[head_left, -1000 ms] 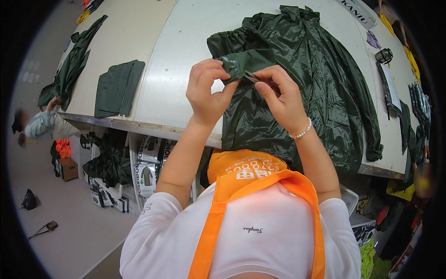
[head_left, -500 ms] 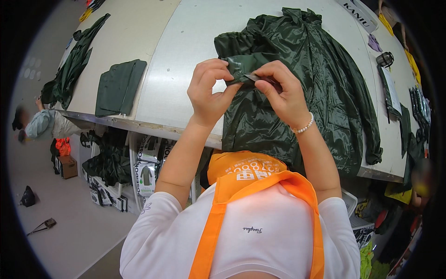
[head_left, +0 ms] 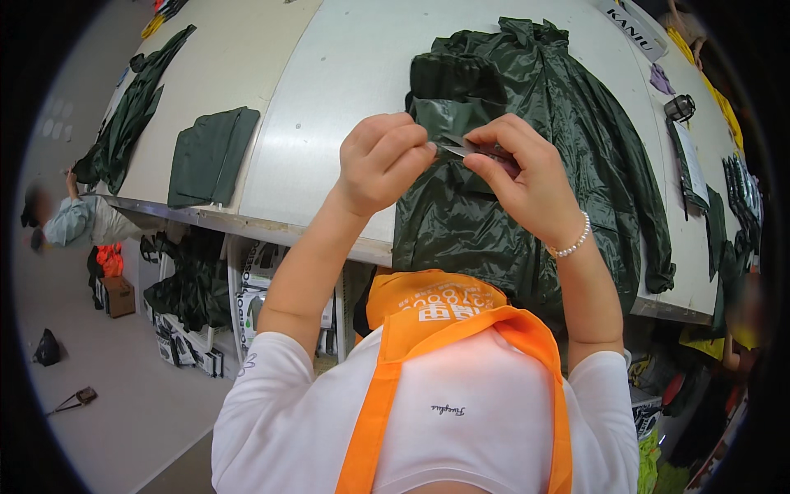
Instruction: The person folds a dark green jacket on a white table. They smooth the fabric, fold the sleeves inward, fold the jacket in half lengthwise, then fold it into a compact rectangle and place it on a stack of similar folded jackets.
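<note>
Shifted rightward, left fingers [head_left: 403, 146] pinch together, contents unclear; right fingers [head_left: 508, 134] clamp metal snips [head_left: 459, 151].

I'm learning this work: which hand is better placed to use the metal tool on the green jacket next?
Probably the right hand: it holds the metal tool, its tip toward the left hand, over the green jacket. The left hand is closed near that tip; what it grips is unclear.

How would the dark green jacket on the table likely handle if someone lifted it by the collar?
The jacket would probably hang floppy, since its cloth lies in many soft creases. Its glossy surface suggests it may slide fairly easily over the smooth-looking table. The loosely spread sleeve on the picture's right would likely trail behind.
</note>
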Demonstrator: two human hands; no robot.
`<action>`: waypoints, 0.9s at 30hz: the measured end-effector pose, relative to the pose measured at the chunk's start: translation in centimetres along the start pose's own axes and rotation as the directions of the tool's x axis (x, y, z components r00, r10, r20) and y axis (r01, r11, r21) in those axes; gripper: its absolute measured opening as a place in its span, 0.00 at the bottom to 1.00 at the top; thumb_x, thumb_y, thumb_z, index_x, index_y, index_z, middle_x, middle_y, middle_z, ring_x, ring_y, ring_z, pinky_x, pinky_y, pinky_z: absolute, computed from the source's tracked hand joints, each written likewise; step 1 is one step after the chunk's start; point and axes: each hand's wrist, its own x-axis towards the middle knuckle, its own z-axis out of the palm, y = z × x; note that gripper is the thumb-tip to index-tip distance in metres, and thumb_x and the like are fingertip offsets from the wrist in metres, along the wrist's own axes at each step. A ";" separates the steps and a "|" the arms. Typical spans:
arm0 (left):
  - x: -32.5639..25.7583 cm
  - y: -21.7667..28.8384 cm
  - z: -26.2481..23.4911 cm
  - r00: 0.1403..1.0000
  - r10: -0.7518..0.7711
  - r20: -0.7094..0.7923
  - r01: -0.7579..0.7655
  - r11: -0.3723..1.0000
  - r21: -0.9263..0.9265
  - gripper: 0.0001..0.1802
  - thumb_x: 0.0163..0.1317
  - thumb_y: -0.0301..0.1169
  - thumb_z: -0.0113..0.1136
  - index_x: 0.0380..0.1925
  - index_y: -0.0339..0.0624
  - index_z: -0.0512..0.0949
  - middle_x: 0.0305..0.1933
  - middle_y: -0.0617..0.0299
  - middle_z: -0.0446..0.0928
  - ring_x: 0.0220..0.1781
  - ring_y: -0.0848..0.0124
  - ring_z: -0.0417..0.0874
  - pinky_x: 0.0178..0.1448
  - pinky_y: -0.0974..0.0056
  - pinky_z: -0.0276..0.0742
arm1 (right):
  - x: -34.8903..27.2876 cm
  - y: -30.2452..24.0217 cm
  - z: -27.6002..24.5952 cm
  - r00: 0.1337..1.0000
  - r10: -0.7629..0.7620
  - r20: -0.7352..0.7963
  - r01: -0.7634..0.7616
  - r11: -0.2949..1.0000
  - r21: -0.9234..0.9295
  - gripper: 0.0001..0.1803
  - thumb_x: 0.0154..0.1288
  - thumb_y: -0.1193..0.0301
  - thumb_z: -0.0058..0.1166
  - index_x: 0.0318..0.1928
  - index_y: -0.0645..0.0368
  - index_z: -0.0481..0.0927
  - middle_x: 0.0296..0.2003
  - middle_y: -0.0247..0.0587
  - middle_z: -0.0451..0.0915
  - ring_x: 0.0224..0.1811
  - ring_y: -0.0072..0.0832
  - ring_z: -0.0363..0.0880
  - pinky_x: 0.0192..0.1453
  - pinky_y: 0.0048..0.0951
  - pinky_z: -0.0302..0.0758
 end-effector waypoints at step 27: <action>1.1 -0.3 0.1 0.994 0.112 0.013 -0.111 0.992 -0.058 0.14 0.36 0.24 0.72 0.22 0.42 0.75 0.31 0.64 0.74 0.33 0.65 0.76 0.34 0.63 0.72 | 0.2 0.1 -1.7 0.989 0.064 0.132 -0.070 0.997 0.042 0.10 0.56 0.73 0.61 0.36 0.65 0.77 0.30 0.39 0.76 0.28 0.23 0.75 0.32 0.22 0.72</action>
